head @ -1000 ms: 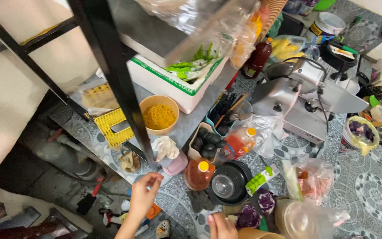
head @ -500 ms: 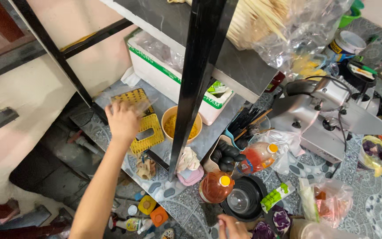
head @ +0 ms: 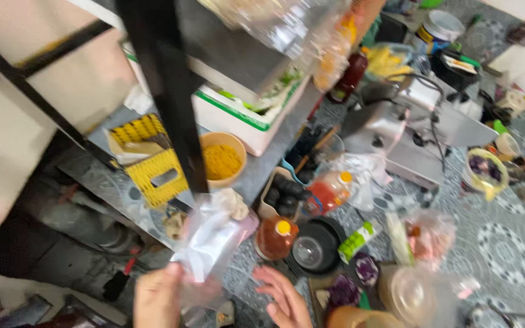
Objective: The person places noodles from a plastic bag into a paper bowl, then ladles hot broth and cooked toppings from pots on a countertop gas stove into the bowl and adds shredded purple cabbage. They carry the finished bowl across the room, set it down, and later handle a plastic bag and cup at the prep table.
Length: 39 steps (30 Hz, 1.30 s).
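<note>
Having dropped from the yellow crate, the left hand is now pinching a clear plastic bag low over the counter edge; the right hand is hovering open beside it; the limp bag risks slipping.

I see bright, even daylight with soft shadows. Motion blur smears the whole frame, worst at the black post and the clear bag. The pale wall at left is washed out. Glare dots the plastic overhead.
</note>
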Each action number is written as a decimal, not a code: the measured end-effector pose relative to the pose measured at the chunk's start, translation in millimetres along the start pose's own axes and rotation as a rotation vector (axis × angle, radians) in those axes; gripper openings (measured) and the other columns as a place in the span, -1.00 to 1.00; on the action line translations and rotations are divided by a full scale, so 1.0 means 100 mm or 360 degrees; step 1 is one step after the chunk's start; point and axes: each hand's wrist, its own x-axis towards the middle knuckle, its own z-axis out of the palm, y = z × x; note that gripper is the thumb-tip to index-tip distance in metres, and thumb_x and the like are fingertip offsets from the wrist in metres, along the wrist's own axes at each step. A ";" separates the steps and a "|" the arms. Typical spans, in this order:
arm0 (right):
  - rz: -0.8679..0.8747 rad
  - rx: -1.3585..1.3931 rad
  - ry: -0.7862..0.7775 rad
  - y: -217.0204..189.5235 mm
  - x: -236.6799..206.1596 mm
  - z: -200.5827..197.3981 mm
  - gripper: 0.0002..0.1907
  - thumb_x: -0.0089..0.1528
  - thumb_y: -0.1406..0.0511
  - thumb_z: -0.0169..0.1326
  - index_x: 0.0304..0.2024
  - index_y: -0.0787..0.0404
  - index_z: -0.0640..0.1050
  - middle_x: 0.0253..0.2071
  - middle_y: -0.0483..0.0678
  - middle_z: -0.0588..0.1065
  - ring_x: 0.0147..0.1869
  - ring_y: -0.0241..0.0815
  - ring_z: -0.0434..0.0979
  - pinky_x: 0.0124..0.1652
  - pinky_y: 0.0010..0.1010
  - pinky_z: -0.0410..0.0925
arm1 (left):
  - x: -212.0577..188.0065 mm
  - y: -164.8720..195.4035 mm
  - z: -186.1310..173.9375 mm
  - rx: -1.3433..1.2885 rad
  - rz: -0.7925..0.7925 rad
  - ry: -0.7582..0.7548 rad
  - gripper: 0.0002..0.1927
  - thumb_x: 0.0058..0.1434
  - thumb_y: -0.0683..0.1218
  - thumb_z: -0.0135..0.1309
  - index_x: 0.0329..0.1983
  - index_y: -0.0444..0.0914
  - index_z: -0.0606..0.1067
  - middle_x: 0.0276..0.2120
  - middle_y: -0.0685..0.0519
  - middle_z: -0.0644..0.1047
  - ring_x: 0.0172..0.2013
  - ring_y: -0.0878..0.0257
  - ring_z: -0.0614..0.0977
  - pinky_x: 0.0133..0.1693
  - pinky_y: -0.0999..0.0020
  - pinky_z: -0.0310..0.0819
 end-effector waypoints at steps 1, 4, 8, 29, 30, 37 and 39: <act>-0.0128 0.0062 0.0045 -0.11 -0.10 0.05 -0.40 0.28 0.25 0.12 0.30 0.33 0.27 0.27 0.11 0.39 0.37 -0.04 0.41 0.21 -0.23 0.34 | -0.10 -0.12 0.17 0.0124 -0.0205 -0.0016 -0.47 0.42 -0.03 -0.07 -0.50 -0.50 0.68 -0.49 -0.25 0.71 -0.46 0.04 0.70 -0.29 0.16 0.58; -0.0428 -0.0200 0.0565 -0.39 -0.35 0.02 -0.53 0.34 0.28 0.14 0.21 0.41 0.38 0.15 0.17 0.48 0.17 -0.03 0.49 0.14 -0.24 0.38 | -0.38 -0.27 0.64 0.0352 0.0282 -0.0332 -0.53 0.39 -0.06 -0.11 -0.41 -0.43 0.70 -0.36 -0.13 0.77 -0.28 0.10 0.77 -0.12 0.24 0.59; -0.0534 -0.0148 0.0641 -0.71 -0.69 -0.33 -0.61 0.40 0.30 0.12 0.17 0.49 0.45 0.02 0.19 0.55 0.03 -0.05 0.55 -0.02 -0.27 0.43 | -0.59 -0.21 1.18 0.0609 0.0797 -0.0600 -0.59 0.41 -0.09 -0.11 -0.39 -0.38 0.66 -0.35 -0.05 0.73 -0.25 0.14 0.77 -0.10 0.25 0.58; 0.0120 -0.0305 0.0873 -0.39 -1.39 -1.05 -0.61 0.29 0.38 0.24 -0.54 0.35 0.36 -0.61 -0.13 0.32 -0.56 -0.40 0.22 -0.53 -0.52 0.12 | -1.32 -0.60 2.00 0.1116 0.0886 -0.0482 -0.62 0.01 -0.04 0.34 -0.16 -0.28 0.53 -0.26 -0.06 0.57 -0.21 0.11 0.64 -0.18 0.28 0.54; 0.0085 -0.0353 0.0843 -0.38 -1.38 -1.03 -0.69 0.27 0.38 0.24 -0.50 0.35 0.43 -0.57 -0.16 0.37 -0.51 -0.43 0.28 -0.49 -0.54 0.18 | -1.32 -0.64 2.01 0.1055 0.0585 -0.0619 -0.64 0.01 -0.03 0.37 -0.21 -0.27 0.54 -0.33 0.00 0.58 -0.30 0.18 0.66 -0.26 0.33 0.57; 0.0300 -0.0062 0.0642 -0.41 -1.26 -0.90 -0.86 0.21 0.39 0.23 -0.44 0.34 0.59 -0.53 -0.17 0.54 -0.47 -0.42 0.44 -0.47 -0.56 0.27 | -1.07 -0.83 2.06 0.0798 0.0299 -0.1113 -0.62 0.03 -0.01 0.43 -0.35 -0.30 0.47 -0.50 0.03 0.51 -0.48 0.25 0.55 -0.43 0.35 0.45; 0.0334 -0.0076 0.0648 -0.38 -1.29 -0.91 -0.83 0.22 0.39 0.22 -0.45 0.38 0.61 -0.54 -0.16 0.56 -0.48 -0.40 0.45 -0.47 -0.55 0.27 | -1.07 -0.85 2.04 0.0849 0.0339 -0.1192 -0.66 0.07 -0.02 0.40 -0.34 -0.30 0.50 -0.51 0.02 0.53 -0.50 0.24 0.55 -0.43 0.36 0.43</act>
